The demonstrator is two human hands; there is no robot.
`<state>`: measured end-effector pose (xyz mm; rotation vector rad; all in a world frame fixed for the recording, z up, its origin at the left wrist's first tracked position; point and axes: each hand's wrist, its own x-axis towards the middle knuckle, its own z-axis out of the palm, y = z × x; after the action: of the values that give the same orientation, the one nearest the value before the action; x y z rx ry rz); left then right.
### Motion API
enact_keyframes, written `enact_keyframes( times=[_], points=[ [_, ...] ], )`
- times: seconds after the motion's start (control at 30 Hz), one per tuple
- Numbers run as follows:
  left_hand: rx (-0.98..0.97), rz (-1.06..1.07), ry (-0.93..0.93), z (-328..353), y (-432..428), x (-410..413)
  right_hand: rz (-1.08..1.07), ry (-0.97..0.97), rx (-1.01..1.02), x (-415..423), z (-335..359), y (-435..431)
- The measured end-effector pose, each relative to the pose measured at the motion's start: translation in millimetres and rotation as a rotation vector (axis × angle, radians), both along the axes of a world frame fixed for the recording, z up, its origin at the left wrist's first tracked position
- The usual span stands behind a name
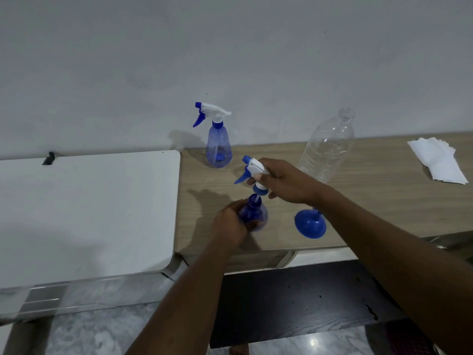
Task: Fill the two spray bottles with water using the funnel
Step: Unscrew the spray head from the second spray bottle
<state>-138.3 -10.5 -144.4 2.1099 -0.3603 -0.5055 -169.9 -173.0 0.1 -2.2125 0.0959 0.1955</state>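
My left hand [231, 224] grips a blue spray bottle [256, 212] standing near the front of the wooden table [384, 201]. My right hand [284, 181] holds its white and blue trigger head [253, 172] just above the neck, with the dip tube still reaching into the bottle. A second blue spray bottle [218, 144], capped, stands upright by the wall. The blue funnel [310, 224] rests wide end down on the table, partly under my right forearm. A clear plastic water bottle [327, 147] stands uncapped at the back right; it looks nearly empty.
A white table [89, 213] adjoins the wooden one on the left. A stack of white paper towels [437, 160] lies at the far right. A dark wooden surface [307, 303] sits below the table's front edge. The wall is right behind the table.
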Motion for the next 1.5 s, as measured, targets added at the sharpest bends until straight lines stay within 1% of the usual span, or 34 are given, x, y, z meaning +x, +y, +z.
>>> enact_keyframes(
  times=[0.07,0.1,0.2,0.33,0.53,0.6,0.67,0.77,0.87,1.03,1.1,1.2,1.27,1.33,1.4,1.43,1.5],
  points=[
    [0.018,-0.01,-0.016,2,0,0,-0.01,0.125,0.161,-1,12,-1],
    [0.016,-0.013,-0.024,3,0,0,-0.032,0.132,0.222,-2,15,-1],
    [0.017,-0.027,-0.023,5,0,-1,-0.088,0.044,0.361,-4,18,0],
    [0.009,-0.028,-0.05,5,2,-1,-0.162,-0.071,0.437,-2,35,-2],
    [-0.003,-0.029,-0.05,6,8,-3,-0.114,-0.17,0.374,13,85,-19],
    [-0.001,-0.037,-0.061,5,9,-3,-0.091,-0.19,0.306,17,83,-23],
    [-0.011,-0.04,-0.057,4,9,-3,-0.069,-0.18,0.166,21,65,-21],
    [-0.04,-0.015,-0.026,2,9,-5,-0.021,-0.099,-0.066,24,12,-18],
    [-0.04,-0.013,-0.047,1,11,-8,0.015,-0.028,-0.269,19,-45,-21],
    [-0.013,-0.037,-0.094,1,13,-12,0.104,-0.016,-0.626,11,-98,-32],
    [-0.022,-0.037,-0.095,1,14,-13,0.12,0.022,-0.646,10,-106,-35],
    [-0.047,-0.031,-0.093,3,14,-13,0.045,0.039,-0.546,6,-107,-39],
    [-0.047,-0.036,-0.077,3,12,-15,-0.021,-0.002,-0.498,1,-103,-44],
    [-0.045,-0.046,-0.073,3,9,-17,-0.053,-0.049,-0.516,-8,-98,-51],
    [-0.05,-0.051,-0.069,1,4,-20,-0.054,-0.052,-0.637,-23,-94,-57],
    [-0.05,-0.058,-0.068,1,2,-21,-0.035,-0.02,-0.736,-32,-93,-60],
    [-0.051,-0.071,-0.066,1,-3,-25,0.021,0.103,-0.933,-47,-98,-64]
  ],
)
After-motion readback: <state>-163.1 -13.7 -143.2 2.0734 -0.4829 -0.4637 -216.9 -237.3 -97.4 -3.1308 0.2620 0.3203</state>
